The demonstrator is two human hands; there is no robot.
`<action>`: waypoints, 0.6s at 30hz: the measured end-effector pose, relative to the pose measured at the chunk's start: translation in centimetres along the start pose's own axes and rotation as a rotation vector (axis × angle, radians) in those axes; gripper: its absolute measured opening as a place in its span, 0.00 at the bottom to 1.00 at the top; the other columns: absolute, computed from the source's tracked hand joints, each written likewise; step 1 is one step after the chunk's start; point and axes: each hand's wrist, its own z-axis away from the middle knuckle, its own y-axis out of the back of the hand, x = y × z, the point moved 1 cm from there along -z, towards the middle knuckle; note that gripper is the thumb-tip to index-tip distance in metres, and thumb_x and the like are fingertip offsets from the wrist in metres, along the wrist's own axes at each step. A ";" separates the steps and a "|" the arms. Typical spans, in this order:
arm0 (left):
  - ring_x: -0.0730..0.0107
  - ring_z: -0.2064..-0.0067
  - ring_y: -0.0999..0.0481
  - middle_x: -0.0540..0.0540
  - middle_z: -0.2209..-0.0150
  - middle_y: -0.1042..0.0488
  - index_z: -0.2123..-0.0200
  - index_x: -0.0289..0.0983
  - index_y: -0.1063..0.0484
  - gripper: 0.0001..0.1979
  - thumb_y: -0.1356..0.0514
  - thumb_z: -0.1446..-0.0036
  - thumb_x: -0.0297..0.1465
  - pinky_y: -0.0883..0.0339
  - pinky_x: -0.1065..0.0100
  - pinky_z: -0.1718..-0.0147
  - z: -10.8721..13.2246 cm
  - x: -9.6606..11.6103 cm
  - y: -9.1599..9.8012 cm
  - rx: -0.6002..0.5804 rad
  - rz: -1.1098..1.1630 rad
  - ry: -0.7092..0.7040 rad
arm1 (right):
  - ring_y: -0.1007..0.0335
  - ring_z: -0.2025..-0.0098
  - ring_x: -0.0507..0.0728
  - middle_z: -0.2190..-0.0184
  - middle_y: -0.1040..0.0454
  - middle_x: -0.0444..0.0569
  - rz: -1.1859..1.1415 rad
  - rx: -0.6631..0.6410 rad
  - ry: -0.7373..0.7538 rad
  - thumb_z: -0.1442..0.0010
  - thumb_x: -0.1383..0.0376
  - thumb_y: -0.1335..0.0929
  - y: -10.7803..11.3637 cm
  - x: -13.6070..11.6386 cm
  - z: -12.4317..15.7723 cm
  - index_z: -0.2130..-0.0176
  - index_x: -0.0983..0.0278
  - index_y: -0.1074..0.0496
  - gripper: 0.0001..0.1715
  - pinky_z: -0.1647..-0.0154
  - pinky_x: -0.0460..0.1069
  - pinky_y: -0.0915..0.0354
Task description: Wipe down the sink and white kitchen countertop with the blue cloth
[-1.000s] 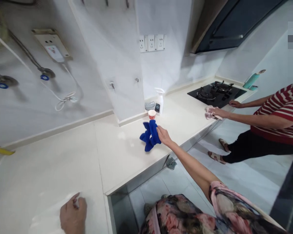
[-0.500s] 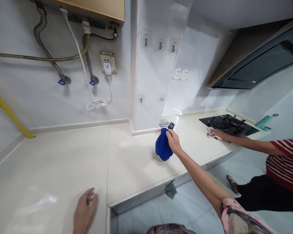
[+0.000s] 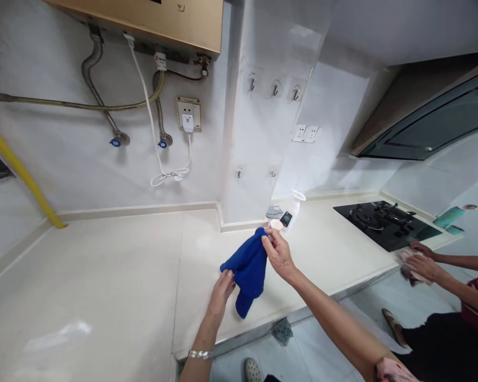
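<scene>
Glossy cream countertop (image 3: 103, 276); both hands pinch soft, crumpled blue cloth (image 3: 247, 268).

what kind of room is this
Most likely a home kitchen: a black gas hob sits in the cream countertop, a range hood hangs above it, and a piped water heater is wall-mounted.

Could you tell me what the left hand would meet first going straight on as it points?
Most likely the blue cloth, hanging from the right hand; the left hand seems to touch its edge.
</scene>
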 end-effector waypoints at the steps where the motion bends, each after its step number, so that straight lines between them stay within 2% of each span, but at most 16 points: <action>1: 0.43 0.36 0.27 0.28 0.38 0.28 0.37 0.35 0.32 0.47 0.29 0.53 0.57 0.35 0.46 0.34 -0.1 0.2 0.0 0.023 0.023 -0.011 | 0.34 0.70 0.54 0.72 0.28 0.42 -0.012 0.000 -0.003 0.34 0.46 0.34 -0.1 0.3 0.0 0.55 0.61 0.29 0.22 0.65 0.50 0.35; 5: 0.61 0.55 0.18 0.40 0.52 0.21 0.29 0.41 0.45 0.56 0.27 0.55 0.54 0.24 0.56 0.47 -0.1 2.5 0.0 0.157 0.071 -0.126 | 0.28 0.63 0.56 0.66 0.24 0.45 -0.092 -0.019 -0.025 0.35 0.46 0.33 0.1 1.4 -1.2 0.55 0.60 0.29 0.22 0.58 0.51 0.32; 7: 0.71 0.67 0.22 0.49 0.61 0.24 0.27 0.44 0.49 0.57 0.26 0.54 0.53 0.23 0.64 0.60 -0.3 4.7 0.3 0.228 0.046 -0.214 | 0.28 0.64 0.55 0.67 0.24 0.44 -0.168 -0.059 -0.048 0.36 0.45 0.32 0.4 1.8 -2.3 0.58 0.60 0.29 0.21 0.61 0.50 0.33; 8: 0.75 0.71 0.27 0.52 0.64 0.26 0.27 0.45 0.49 0.57 0.26 0.54 0.52 0.25 0.68 0.66 -0.5 6.0 0.5 0.265 0.020 -0.258 | 0.30 0.66 0.54 0.69 0.25 0.43 -0.217 -0.077 -0.068 0.37 0.45 0.31 0.5 2.1 -2.9 0.60 0.60 0.30 0.22 0.64 0.49 0.35; 10: 0.78 0.73 0.32 0.53 0.65 0.29 0.28 0.45 0.47 0.56 0.26 0.54 0.52 0.32 0.73 0.74 -1.1 9.0 0.9 0.332 -0.059 -0.333 | 0.34 0.71 0.53 0.74 0.28 0.40 -0.324 -0.090 -0.120 0.41 0.43 0.29 0.3 2.5 -4.3 0.63 0.60 0.31 0.24 0.68 0.48 0.39; 14: 0.74 0.67 0.29 0.46 0.58 0.27 0.29 0.42 0.43 0.51 0.30 0.49 0.54 0.31 0.74 0.73 -2.7 15.3 0.8 0.412 -0.280 -0.470 | 0.37 0.73 0.52 0.77 0.31 0.38 -0.540 -0.033 -0.233 0.52 0.44 0.23 -0.8 2.8 -7.7 0.64 0.59 0.32 0.28 0.69 0.48 0.41; 16: 0.73 0.68 0.29 0.46 0.59 0.27 0.29 0.41 0.41 0.45 0.36 0.43 0.56 0.31 0.73 0.71 -3.0 18.0 0.2 0.489 -0.481 -0.621 | 0.37 0.72 0.52 0.77 0.32 0.36 -0.643 0.017 -0.268 0.58 0.48 0.20 -1.4 2.7 -9.1 0.64 0.59 0.33 0.30 0.66 0.48 0.40; 18: 0.74 0.69 0.30 0.46 0.61 0.26 0.30 0.39 0.40 0.40 0.41 0.38 0.54 0.30 0.71 0.68 -2.7 19.7 -0.5 0.590 -0.714 -0.779 | 0.38 0.72 0.51 0.78 0.35 0.34 -0.727 0.052 -0.304 0.62 0.52 0.19 -1.4 2.8 -9.5 0.64 0.58 0.34 0.31 0.65 0.47 0.40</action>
